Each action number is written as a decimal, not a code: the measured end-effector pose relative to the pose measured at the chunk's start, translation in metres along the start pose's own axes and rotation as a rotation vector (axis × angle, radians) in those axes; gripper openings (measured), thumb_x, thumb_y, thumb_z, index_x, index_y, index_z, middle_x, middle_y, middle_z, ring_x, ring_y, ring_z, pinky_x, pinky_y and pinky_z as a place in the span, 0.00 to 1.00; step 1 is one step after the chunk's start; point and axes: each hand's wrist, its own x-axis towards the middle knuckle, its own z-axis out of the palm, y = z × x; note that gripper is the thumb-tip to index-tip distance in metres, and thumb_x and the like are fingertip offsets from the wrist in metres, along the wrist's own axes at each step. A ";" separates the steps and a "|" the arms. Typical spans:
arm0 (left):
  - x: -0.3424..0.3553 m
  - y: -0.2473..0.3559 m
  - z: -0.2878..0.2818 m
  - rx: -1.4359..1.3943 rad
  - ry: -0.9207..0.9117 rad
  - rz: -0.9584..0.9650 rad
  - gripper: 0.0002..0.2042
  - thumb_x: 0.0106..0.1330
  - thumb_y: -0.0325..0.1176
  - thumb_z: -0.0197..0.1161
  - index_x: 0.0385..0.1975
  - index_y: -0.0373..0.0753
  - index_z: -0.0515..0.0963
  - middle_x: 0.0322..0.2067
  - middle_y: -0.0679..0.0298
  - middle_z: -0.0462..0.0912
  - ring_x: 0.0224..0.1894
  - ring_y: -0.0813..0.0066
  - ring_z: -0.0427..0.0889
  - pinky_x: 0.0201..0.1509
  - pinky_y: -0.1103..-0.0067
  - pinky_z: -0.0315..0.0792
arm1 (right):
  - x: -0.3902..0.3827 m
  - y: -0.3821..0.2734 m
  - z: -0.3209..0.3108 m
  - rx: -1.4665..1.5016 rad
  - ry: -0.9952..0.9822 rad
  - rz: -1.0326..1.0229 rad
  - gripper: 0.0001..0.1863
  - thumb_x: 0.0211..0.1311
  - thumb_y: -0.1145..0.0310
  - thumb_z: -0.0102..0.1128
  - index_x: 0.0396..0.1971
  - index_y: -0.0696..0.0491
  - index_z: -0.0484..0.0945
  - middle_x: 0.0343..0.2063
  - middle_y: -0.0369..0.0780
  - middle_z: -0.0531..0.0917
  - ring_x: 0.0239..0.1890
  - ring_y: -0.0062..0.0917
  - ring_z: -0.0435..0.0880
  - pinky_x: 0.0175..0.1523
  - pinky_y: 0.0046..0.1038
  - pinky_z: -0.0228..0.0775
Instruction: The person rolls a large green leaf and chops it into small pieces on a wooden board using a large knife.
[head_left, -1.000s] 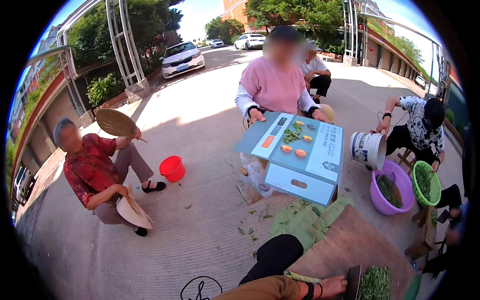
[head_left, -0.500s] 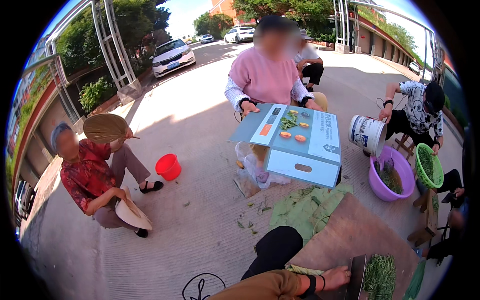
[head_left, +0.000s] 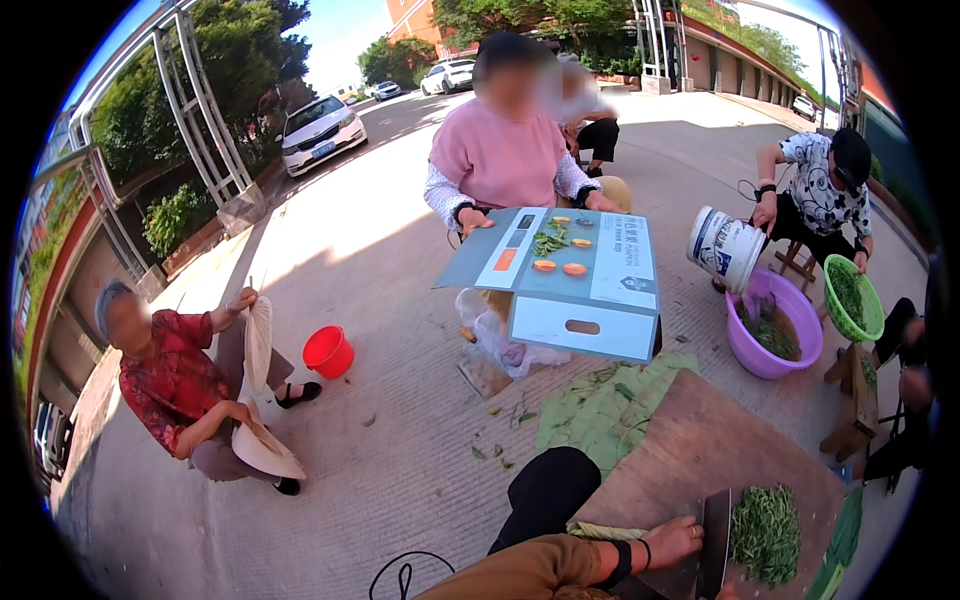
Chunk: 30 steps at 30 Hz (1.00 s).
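Observation:
At the lower right, a wide cleaver [head_left: 714, 545] stands with its blade along the left side of a heap of chopped greens [head_left: 765, 535]. My left hand [head_left: 675, 541], wearing a ring and a black wristband, has its fingers bent in against the blade's left side. A sliver of my right hand [head_left: 729, 592] shows at the bottom edge by the cleaver's near end; the handle and most of that hand are out of view. Under the greens lies a brown board [head_left: 665, 450]. A rolled greenish cloth [head_left: 607, 531] rests by my left wrist.
Beyond the board lies a green sheet [head_left: 580, 425] with leaf scraps. A person in pink holds a printed cardboard panel [head_left: 570, 260]. At right, another person holds a white bucket [head_left: 725, 250] over a purple tub [head_left: 815, 300], beside a green basket [head_left: 872, 320]. A red bucket [head_left: 328, 353] stands left.
The view has shifted slightly. More of the greens heap and cleaver shows, and a bit of my right hand appears. The seated person at left has swung the round fan down.

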 end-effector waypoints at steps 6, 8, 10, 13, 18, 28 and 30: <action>0.001 0.001 0.001 -0.001 0.030 0.017 0.04 0.41 0.28 0.49 0.18 0.39 0.70 0.26 0.64 0.69 0.33 0.68 0.66 0.36 0.78 0.65 | -0.006 0.000 -0.001 0.015 0.003 0.014 0.10 0.39 0.74 0.52 0.23 0.61 0.63 0.13 0.50 0.71 0.20 0.45 0.72 0.25 0.40 0.63; 0.000 0.001 0.000 -0.001 0.023 0.006 0.04 0.42 0.28 0.49 0.18 0.39 0.70 0.26 0.64 0.69 0.32 0.68 0.66 0.36 0.78 0.65 | -0.009 0.000 0.001 0.018 0.000 0.020 0.10 0.39 0.74 0.52 0.23 0.61 0.63 0.13 0.50 0.71 0.20 0.45 0.72 0.25 0.40 0.63; -0.003 0.002 -0.001 -0.002 0.012 -0.009 0.04 0.42 0.28 0.49 0.18 0.39 0.70 0.25 0.64 0.69 0.32 0.68 0.66 0.36 0.78 0.65 | -0.015 -0.001 0.002 0.024 -0.002 0.026 0.10 0.39 0.74 0.52 0.23 0.61 0.63 0.13 0.50 0.71 0.20 0.45 0.72 0.25 0.41 0.63; -0.006 0.001 -0.004 -0.030 0.032 0.003 0.04 0.42 0.28 0.49 0.18 0.39 0.70 0.25 0.64 0.69 0.32 0.67 0.66 0.35 0.77 0.65 | -0.023 -0.003 0.005 0.029 0.008 0.039 0.11 0.39 0.74 0.52 0.23 0.61 0.63 0.13 0.50 0.71 0.20 0.45 0.72 0.25 0.41 0.63; 0.002 0.005 -0.012 0.006 0.001 0.047 0.05 0.42 0.28 0.49 0.20 0.39 0.71 0.27 0.64 0.70 0.32 0.67 0.67 0.35 0.77 0.66 | -0.042 0.011 0.011 0.048 0.068 0.107 0.11 0.39 0.73 0.52 0.24 0.61 0.63 0.13 0.50 0.71 0.20 0.45 0.72 0.25 0.41 0.63; 0.005 0.007 -0.024 -0.032 -0.021 0.208 0.06 0.43 0.24 0.53 0.23 0.39 0.73 0.27 0.64 0.73 0.29 0.67 0.69 0.34 0.78 0.66 | -0.058 0.014 0.023 0.057 0.170 0.140 0.08 0.41 0.73 0.50 0.20 0.58 0.62 0.12 0.48 0.71 0.18 0.44 0.72 0.23 0.39 0.63; 0.007 0.008 -0.025 -0.039 -0.019 0.223 0.06 0.44 0.24 0.53 0.23 0.38 0.73 0.27 0.64 0.73 0.29 0.67 0.69 0.34 0.77 0.66 | -0.059 0.015 0.025 0.048 0.191 0.127 0.06 0.42 0.73 0.48 0.19 0.58 0.62 0.11 0.47 0.71 0.17 0.43 0.72 0.22 0.39 0.63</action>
